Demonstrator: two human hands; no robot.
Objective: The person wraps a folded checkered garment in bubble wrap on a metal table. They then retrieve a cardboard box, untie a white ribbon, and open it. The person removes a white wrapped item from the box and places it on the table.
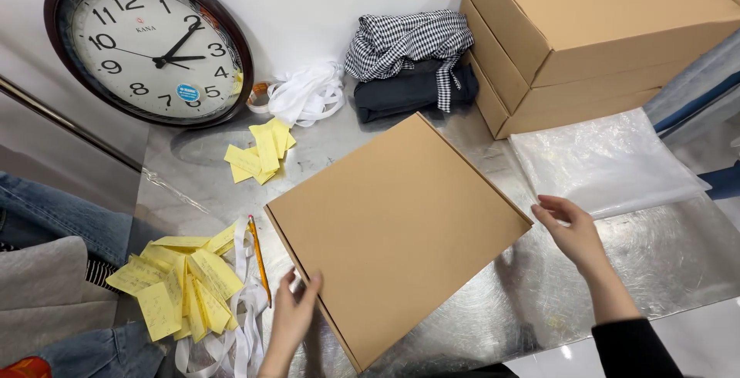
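A flat closed brown cardboard box lies turned at an angle on the shiny metal table. My left hand rests against the box's near left edge, fingers touching its side. My right hand hovers just off the box's right corner, fingers apart and holding nothing. A black sleeve covers my right forearm.
Yellow paper notes, a pencil and white ribbon lie left of the box; more notes sit farther back. A round wall clock leans at back left. Folded checked and dark clothes, stacked cardboard boxes and clear plastic bags stand behind.
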